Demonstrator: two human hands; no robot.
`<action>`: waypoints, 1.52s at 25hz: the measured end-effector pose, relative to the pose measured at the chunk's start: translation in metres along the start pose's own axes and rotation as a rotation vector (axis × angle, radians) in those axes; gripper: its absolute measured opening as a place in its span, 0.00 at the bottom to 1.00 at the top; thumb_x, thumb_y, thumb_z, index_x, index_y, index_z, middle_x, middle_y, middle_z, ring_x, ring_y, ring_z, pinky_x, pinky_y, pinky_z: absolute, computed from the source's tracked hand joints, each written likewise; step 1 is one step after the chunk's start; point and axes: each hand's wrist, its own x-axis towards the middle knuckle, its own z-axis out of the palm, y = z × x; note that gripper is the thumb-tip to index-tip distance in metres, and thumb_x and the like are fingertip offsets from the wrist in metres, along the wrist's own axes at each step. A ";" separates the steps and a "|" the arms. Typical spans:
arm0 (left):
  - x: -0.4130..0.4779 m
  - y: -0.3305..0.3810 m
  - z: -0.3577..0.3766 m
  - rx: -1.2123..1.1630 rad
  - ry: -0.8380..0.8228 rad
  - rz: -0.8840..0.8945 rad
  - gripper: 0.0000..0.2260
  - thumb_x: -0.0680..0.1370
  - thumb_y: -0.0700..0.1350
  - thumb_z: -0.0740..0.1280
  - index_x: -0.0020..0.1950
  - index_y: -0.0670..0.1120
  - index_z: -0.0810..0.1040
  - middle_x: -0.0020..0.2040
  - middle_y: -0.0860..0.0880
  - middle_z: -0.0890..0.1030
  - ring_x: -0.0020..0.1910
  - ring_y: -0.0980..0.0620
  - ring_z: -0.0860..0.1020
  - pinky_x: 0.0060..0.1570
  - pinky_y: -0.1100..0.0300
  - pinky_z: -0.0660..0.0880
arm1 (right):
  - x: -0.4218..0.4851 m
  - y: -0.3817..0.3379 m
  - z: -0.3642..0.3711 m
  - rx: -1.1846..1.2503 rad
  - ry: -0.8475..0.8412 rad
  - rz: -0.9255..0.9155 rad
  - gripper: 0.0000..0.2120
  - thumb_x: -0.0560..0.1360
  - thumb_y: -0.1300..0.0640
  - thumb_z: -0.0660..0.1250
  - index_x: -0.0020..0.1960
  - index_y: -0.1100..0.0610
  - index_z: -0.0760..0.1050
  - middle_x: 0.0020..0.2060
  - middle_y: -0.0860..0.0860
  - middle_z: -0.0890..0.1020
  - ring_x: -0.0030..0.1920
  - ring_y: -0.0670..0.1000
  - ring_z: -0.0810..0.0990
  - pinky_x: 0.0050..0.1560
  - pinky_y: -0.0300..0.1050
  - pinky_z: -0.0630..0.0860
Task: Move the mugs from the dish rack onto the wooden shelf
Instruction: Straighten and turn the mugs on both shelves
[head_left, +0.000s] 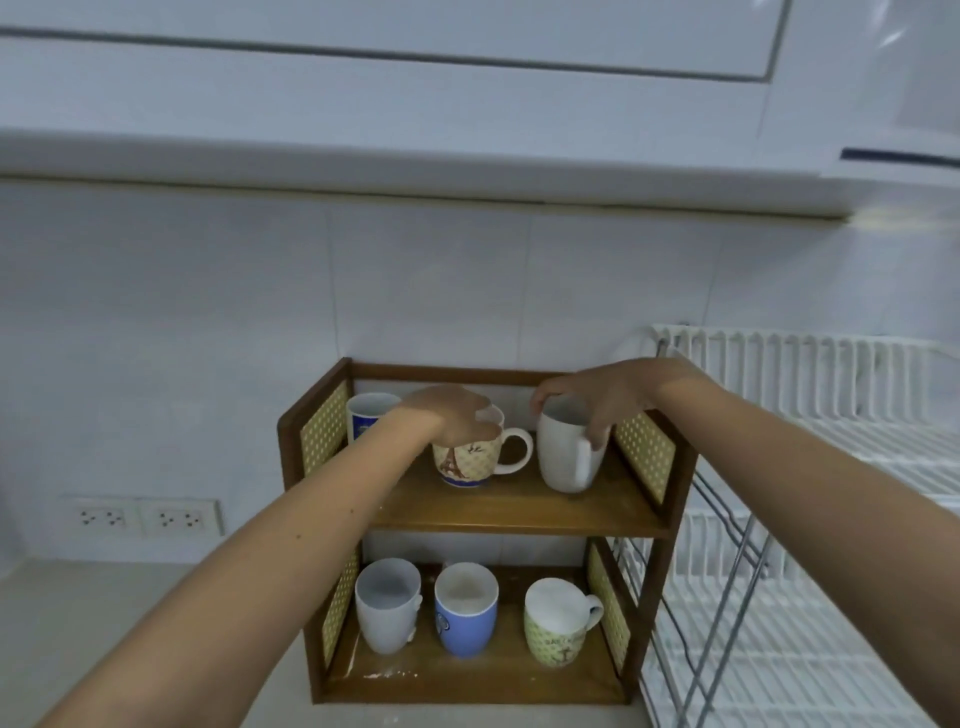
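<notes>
The wooden shelf (514, 512) is brown and boxy, with 2 flat boards and yellow dotted panels on its sides. It stands on a pale counter (104, 623) against smooth white wall tiles.

The left hand (457, 418) sits on top of the cream mug (470, 460), with its fingers curled over the rim. This mug is round and shiny, with a brown tower picture and a white loop handle that points toward the right hand. It stands on the top board.

The right hand (597, 400) grips the white mug (569, 449) from above, fingers bent around its rim and handle. This mug is tall, plain and smooth. It stands upright on the top board, just beside the cream mug.

Behind the left wrist stands a blue and white mug (366, 415).

On the bottom board, below both hands, stand 3 more mugs: a plain white mug (387, 605), a blue mug (465, 610) and a green patterned mug (556, 629).

To the right of the right arm is the white wire dish rack (810, 467), made of thin bars.
</notes>
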 end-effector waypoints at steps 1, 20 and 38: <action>0.002 -0.001 0.000 -0.006 0.008 0.005 0.29 0.77 0.61 0.58 0.76 0.53 0.60 0.75 0.46 0.65 0.69 0.43 0.68 0.63 0.51 0.67 | -0.003 -0.002 -0.001 -0.045 0.032 -0.029 0.32 0.66 0.71 0.67 0.61 0.43 0.68 0.67 0.50 0.66 0.66 0.57 0.67 0.59 0.56 0.75; 0.006 -0.011 0.001 -0.075 0.021 0.009 0.30 0.75 0.62 0.62 0.75 0.55 0.62 0.75 0.47 0.65 0.70 0.43 0.67 0.63 0.51 0.67 | 0.006 -0.002 0.002 -0.016 0.079 -0.026 0.32 0.64 0.67 0.70 0.62 0.44 0.66 0.65 0.48 0.68 0.63 0.54 0.67 0.51 0.48 0.73; 0.006 0.006 0.002 0.066 0.090 -0.074 0.32 0.74 0.67 0.58 0.71 0.49 0.69 0.69 0.43 0.72 0.64 0.43 0.72 0.56 0.52 0.70 | 0.003 0.000 0.005 -0.251 0.214 0.306 0.38 0.70 0.37 0.67 0.73 0.53 0.60 0.69 0.55 0.69 0.63 0.57 0.72 0.56 0.50 0.75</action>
